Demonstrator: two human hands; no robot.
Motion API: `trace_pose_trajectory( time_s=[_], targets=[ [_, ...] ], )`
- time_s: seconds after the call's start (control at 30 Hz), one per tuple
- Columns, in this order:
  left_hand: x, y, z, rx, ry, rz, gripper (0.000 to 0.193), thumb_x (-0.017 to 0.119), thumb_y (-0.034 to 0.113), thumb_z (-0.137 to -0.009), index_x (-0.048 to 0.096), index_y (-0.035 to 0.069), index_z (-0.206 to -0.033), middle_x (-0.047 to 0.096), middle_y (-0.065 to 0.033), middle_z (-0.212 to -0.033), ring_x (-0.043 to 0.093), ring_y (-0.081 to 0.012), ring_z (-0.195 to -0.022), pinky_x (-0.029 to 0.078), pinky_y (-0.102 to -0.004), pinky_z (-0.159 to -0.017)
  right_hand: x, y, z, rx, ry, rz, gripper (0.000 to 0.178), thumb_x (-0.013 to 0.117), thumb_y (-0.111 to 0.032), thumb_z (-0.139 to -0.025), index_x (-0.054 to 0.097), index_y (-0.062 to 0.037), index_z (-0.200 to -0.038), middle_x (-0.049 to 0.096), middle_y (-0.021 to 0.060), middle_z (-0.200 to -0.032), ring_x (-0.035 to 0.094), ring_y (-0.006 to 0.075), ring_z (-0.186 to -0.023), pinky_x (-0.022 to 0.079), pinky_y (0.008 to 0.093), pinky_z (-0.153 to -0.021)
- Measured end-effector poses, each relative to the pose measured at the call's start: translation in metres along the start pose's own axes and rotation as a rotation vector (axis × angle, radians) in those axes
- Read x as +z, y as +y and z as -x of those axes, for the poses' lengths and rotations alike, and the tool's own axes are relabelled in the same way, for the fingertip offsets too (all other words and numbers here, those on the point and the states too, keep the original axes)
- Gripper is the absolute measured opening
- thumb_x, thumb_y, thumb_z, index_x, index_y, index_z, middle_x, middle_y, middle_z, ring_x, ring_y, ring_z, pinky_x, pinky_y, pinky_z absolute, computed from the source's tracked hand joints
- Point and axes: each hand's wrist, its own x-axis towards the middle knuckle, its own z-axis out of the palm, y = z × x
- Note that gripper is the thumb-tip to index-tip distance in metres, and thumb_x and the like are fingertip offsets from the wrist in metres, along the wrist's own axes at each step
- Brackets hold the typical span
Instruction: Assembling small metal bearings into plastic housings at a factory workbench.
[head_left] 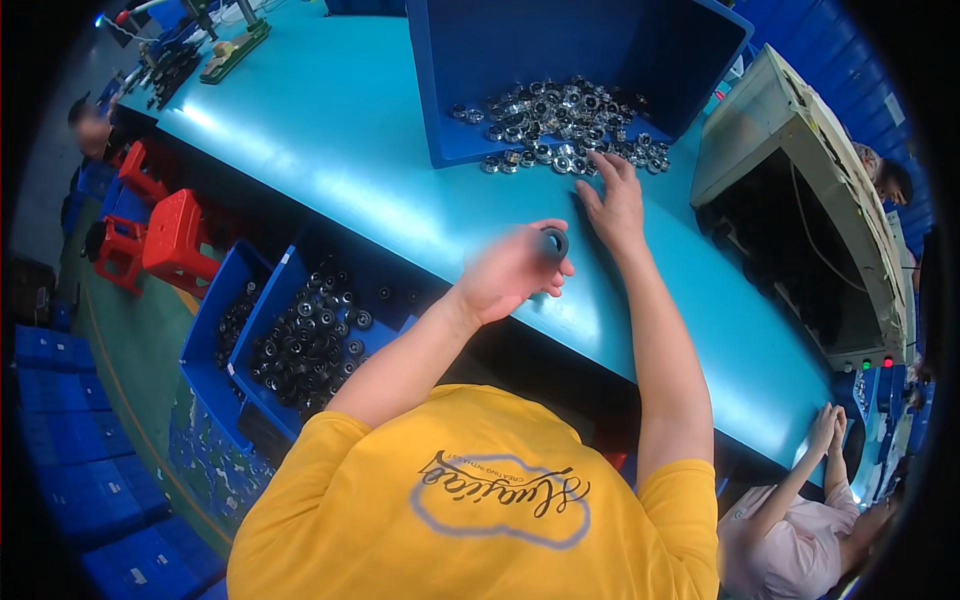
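Note:
My left hand point(515, 270), partly smeared by motion, holds a black ring-shaped part point(553, 243) above the table's front edge. The ring's opening faces up. My right hand point(615, 203) reaches over the table with thumb and fingers apart. Its fingertips are at the near edge of a heap of small shiny ring-shaped parts point(565, 112); whether they touch one I cannot make out. These clear and black pieces spill from a blue bin point(432, 110) lying with its open side toward me. Nothing shows in my right hand.
Below the table point(350, 130), blue crates point(238, 345) at the left hold many black round parts point(310, 335). A beige machine with a dark opening point(765, 110) stands at the right. Red stools point(180, 235) stand left. Another person's hands point(825, 430) rest by the right table edge.

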Motion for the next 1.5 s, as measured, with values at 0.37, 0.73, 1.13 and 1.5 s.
trace_pose_trajectory(
  time_s=[0.37, 0.73, 1.13, 1.5],
  targets=[
    [0.005, -0.002, -0.001, 0.056, 0.069, -0.074, 0.046, 0.049, 0.032, -0.11, 0.046, 0.003, -0.145, 0.066, -0.0145, -0.108, 0.064, -0.0182, -0.091, 0.056, -0.038, -0.086, 0.023, 0.016, -0.005, -0.031, 0.055, 0.005, 0.031, 0.08, -0.021, -0.084, 0.074, -0.0113, -0.113, 0.062, 0.0102, -0.123, 0.063, 0.0289, -0.103, 0.055, 0.0409, -0.087],
    [0.023, -0.023, 0.002, 0.227, 0.3, -0.55, 0.05, 0.081, 0.006, -0.087, 0.061, 0.002, -0.133, 0.061, -0.0002, -0.098, 0.059, -0.0077, -0.085, 0.054, -0.0228, -0.074, -0.041, -0.016, 0.053, 0.233, -0.148, -0.449, 0.031, 0.081, -0.013, -0.086, 0.072, -0.0021, -0.114, 0.069, 0.0094, -0.102, 0.067, 0.0153, -0.08, 0.054, 0.0298, -0.073],
    [0.025, -0.029, 0.003, 0.267, 0.298, -0.565, 0.053, 0.084, 0.003, -0.084, 0.061, 0.003, -0.131, 0.06, 0.0006, -0.102, 0.058, -0.0065, -0.092, 0.054, -0.0219, -0.083, -0.043, -0.022, 0.064, 0.276, -0.117, -0.505, 0.031, 0.08, -0.013, -0.085, 0.073, -0.003, -0.114, 0.068, 0.0078, -0.104, 0.066, 0.0151, -0.081, 0.055, 0.029, -0.074],
    [0.022, -0.03, 0.002, 0.295, 0.283, -0.515, 0.053, 0.082, -0.002, -0.084, 0.06, 0.003, -0.131, 0.065, -0.0037, -0.109, 0.064, -0.0106, -0.101, 0.057, -0.0256, -0.089, -0.055, -0.029, 0.064, 0.195, -0.468, -0.896, 0.027, 0.073, 0.0, -0.081, 0.074, -0.0023, -0.109, 0.063, 0.0051, -0.111, 0.063, 0.0148, -0.1, 0.053, 0.0291, -0.086]
  ],
)
